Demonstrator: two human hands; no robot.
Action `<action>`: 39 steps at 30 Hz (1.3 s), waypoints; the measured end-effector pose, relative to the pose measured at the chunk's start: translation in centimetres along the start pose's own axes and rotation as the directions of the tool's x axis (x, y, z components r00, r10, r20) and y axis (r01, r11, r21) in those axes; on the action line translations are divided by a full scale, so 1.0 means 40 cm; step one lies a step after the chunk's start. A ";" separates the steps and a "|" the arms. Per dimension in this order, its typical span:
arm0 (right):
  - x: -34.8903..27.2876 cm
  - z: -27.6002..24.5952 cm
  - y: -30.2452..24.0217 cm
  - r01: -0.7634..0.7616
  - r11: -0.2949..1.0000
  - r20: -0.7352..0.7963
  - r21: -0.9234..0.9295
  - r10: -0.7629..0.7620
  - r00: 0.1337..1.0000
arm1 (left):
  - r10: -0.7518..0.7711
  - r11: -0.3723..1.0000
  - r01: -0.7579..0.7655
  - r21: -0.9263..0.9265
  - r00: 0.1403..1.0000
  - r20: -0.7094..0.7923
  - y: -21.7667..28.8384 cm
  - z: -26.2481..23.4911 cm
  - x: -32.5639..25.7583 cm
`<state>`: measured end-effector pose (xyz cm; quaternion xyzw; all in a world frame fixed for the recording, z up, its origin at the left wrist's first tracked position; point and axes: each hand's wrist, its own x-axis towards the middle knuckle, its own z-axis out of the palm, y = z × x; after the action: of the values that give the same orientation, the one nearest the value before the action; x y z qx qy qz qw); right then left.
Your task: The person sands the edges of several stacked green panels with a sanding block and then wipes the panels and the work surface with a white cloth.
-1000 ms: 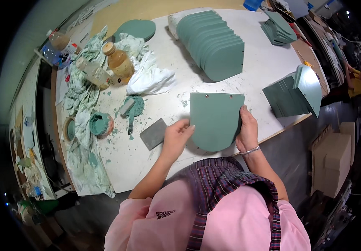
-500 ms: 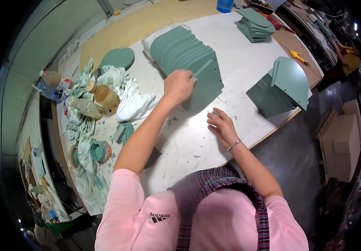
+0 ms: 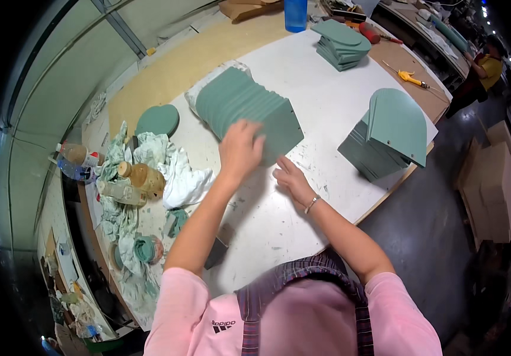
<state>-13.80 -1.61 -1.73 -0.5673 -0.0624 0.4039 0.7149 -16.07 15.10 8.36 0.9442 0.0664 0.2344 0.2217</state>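
Observation:
A leaning row of green, round-ended panels (image 3: 227,98) stands on the white worktable, its front panel (image 3: 282,127) facing me with small holes along one edge. My left hand (image 3: 240,151) is over the lower left part of the front panels. Motion smears its fingers, and I cannot make out whether it grips anything. Just below the front panel's lower edge is my right hand (image 3: 294,181), its fingers loosely bent and apart, with nothing seen in them. Whether its fingertips touch the panel is unclear.
At right stands another panel stack (image 3: 395,124); a smaller stack (image 3: 341,47) lies farther back. A yellow air gun (image 3: 411,78) rests near the right edge. At left are bottles (image 3: 143,178), rags (image 3: 184,178), a green-smeared jar (image 3: 147,249) and a round green piece (image 3: 158,120).
My left hand has shifted left and down from the front panel's middle. My right hand has moved left, closer to that panel's lower edge. The whole view has also shifted somewhat.

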 end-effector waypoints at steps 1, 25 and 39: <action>-0.014 0.002 -0.002 -0.013 1.000 0.008 -0.001 0.013 1.000 | -0.044 0.998 0.046 -0.044 0.997 0.056 -0.001 -0.008 -0.039; -0.407 -0.566 -0.381 0.269 0.911 -0.451 0.312 -0.107 0.886 | -0.124 0.443 0.532 -0.722 0.834 0.538 0.301 0.209 0.089; -0.349 -0.666 -0.431 0.098 0.984 -0.307 0.147 -0.049 0.951 | -0.053 0.362 0.775 -0.519 0.573 0.818 0.377 0.398 0.289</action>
<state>0.22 -31.46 9.00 -0.5604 0.0591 0.2894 0.7738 1.96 -1.90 7.31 0.6562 0.1170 -0.2036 0.7171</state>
